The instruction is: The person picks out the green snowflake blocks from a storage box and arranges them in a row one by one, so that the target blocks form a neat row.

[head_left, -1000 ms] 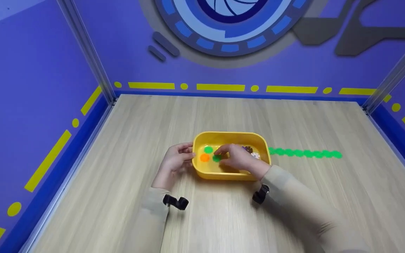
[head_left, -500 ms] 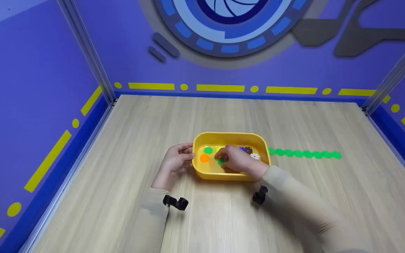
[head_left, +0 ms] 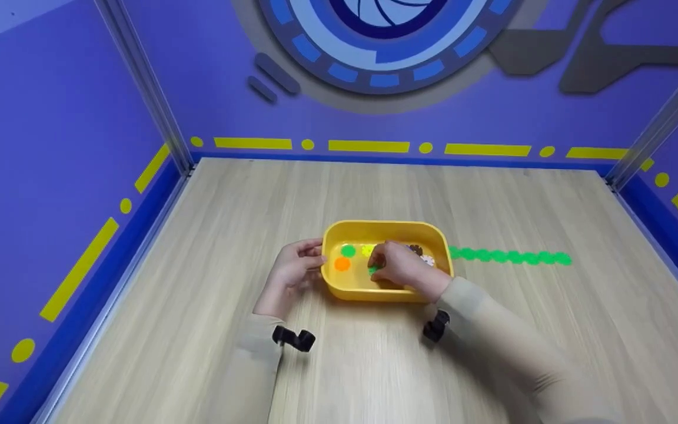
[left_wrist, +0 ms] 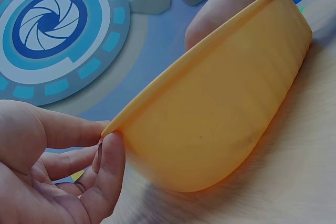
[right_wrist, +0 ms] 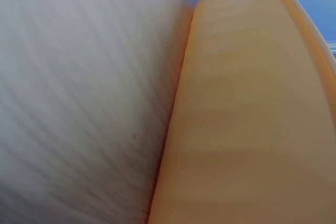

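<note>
A yellow plastic tub (head_left: 386, 294) sits on the table. My left hand (head_left: 295, 265) pinches its left rim between thumb and fingers, as the left wrist view shows close up. My right hand (head_left: 401, 265) reaches down inside, its thumb and fingertips curled round a green notched disc (head_left: 373, 271). Left of it in the tub lie another green disc (head_left: 348, 251) and an orange disc (head_left: 342, 264). A yellow disc (head_left: 367, 250) lies just behind the fingers. Brown (head_left: 415, 250) and white notched discs (head_left: 428, 260) show past the knuckles. In the right wrist view the tub's outer wall hides the right fingers.
To the right of the tub, a row of joined green discs (head_left: 515, 257) stretches across the wooden table (head_left: 351, 371). Blue-purple panels (head_left: 68, 135) close in the table at the back and sides, with metal posts at the corners.
The fingers of my right hand have closed in on the green disc, which has shifted slightly right. The yellow disc shows more plainly now. My left hand stays on the rim.
</note>
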{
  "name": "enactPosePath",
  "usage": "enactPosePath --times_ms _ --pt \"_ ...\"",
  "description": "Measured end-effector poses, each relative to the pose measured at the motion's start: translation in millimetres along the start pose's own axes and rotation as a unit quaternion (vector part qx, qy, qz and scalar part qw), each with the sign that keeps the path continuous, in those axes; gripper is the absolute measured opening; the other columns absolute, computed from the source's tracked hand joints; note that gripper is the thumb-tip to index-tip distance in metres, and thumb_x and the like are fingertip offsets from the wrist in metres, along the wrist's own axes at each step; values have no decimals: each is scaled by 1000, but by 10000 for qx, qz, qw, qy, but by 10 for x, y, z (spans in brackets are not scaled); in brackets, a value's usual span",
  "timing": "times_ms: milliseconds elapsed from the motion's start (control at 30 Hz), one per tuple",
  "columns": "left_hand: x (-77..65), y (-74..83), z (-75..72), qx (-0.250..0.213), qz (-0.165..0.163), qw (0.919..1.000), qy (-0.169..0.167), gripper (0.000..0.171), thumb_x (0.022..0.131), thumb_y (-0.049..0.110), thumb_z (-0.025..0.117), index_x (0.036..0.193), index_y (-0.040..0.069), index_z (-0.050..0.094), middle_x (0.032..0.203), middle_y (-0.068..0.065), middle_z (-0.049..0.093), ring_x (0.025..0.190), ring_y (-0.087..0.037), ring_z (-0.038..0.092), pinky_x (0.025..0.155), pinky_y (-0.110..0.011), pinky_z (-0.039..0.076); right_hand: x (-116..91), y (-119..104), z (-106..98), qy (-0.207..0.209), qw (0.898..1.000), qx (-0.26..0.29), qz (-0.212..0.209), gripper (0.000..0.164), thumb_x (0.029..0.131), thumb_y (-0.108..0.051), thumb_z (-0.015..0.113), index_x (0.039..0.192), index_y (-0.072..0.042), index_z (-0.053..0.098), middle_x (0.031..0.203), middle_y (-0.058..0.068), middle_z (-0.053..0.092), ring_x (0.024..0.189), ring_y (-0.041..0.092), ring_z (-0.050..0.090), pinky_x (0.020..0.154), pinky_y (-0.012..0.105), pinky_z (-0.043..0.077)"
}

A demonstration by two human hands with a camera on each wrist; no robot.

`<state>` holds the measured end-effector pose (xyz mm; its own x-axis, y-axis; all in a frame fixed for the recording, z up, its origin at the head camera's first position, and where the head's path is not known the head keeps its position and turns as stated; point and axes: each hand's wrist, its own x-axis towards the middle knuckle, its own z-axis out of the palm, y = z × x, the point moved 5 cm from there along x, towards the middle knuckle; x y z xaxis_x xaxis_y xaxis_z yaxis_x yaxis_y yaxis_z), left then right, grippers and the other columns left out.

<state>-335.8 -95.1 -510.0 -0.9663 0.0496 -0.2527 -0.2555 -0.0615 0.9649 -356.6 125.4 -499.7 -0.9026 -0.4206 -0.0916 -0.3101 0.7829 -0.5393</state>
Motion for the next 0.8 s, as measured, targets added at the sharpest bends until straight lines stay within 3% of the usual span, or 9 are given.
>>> enactPosePath --times_ms 167,367,533,800 --pt "8 3 6 -69 18 10000 -7 46 91 -9 67 137 -4 62 100 -7 63 72 -11 62 63 -26 57 7 15 -5 39 9999 58 117 25 82 -12 87 101 -6 72 92 7 68 83 19 58 83 38 55" --pt "13 -5 5 -53 42 10000 -25 46 91 -9 67 136 -5 61 100 -7 64 73 -11 63 65 -27 57 -27 11 -44 89 9999 -96 78 18 81 -13 88 94 -10 75 86 4 69 79 18 58 79 34 54" --pt "14 -15 -1 -42 57 10000 -65 45 91 -9 67 136 -5 61 98 -7 63 70 -11 62 62 -27 57 -75 18 -86 136 9998 -137 -2 18 83 -10 85 99 -13 78 86 3 72 80 17 60 79 34 54" --pt "4 -8 -4 -9 62 10000 -71 46 91 -8 67 137 -5 61 99 -7 61 71 -11 62 63 -27 58 -138 71 -133 -21 9994 309 148 22 86 -10 83 107 -13 79 90 4 71 83 18 60 79 31 54"
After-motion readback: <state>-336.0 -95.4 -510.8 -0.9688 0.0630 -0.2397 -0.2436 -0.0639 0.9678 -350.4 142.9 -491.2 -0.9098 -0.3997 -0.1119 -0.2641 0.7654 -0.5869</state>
